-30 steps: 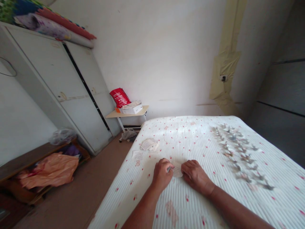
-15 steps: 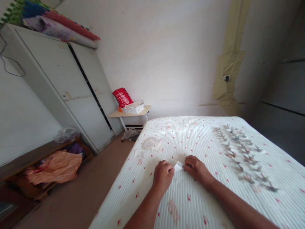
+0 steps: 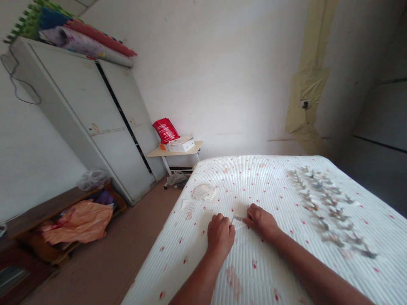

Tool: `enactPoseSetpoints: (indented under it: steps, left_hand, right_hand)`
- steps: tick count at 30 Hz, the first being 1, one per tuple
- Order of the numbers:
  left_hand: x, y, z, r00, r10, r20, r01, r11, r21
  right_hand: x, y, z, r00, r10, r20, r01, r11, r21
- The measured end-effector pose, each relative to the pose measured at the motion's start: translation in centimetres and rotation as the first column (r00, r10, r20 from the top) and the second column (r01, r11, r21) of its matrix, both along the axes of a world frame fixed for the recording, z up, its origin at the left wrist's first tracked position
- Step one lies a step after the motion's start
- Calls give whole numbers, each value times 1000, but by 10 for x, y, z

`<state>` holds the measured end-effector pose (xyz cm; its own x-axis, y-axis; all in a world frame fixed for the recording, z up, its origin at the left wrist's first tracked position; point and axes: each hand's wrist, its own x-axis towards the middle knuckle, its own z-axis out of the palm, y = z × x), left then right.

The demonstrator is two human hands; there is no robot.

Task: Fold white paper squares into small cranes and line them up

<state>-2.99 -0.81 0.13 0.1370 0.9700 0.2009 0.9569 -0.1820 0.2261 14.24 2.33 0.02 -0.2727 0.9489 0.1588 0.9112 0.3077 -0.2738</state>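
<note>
Between my two hands, low over the quilted bed cover (image 3: 248, 271), is a small folded piece of printed paper (image 3: 238, 222). My left hand (image 3: 221, 233) pinches its left edge with curled fingers. At the paper's right edge my right hand (image 3: 259, 219) is closed on it, fingertips together. Beyond my left hand lies a loose pile of printed paper pieces (image 3: 203, 192), with a single sheet (image 3: 190, 206) beside it. Off to the right, several small folded paper figures (image 3: 330, 203) stand in rows; their exact shape is blurred.
A small side table (image 3: 155, 152) holds a red bag (image 3: 165, 130) and a white box (image 3: 182, 146) past the bed's far left corner. A grey cabinet (image 3: 92, 114) stands at the left, near a low wooden bench (image 3: 41, 212) with an orange cloth (image 3: 79, 222).
The paper looks flatter and more spread than before, when it rose to a small peak. Both hands keep hold of it, with slight finger shifts. The whole view has shifted slightly.
</note>
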Motion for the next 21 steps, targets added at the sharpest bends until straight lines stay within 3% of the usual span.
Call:
enactPoseSetpoints:
  steps: [21]
  left_hand:
    - [2,1,0,999,3,-54,-4,1000,-27]
  right_hand:
    - [-6,-4,5,996,-26,82,27,1000,-8]
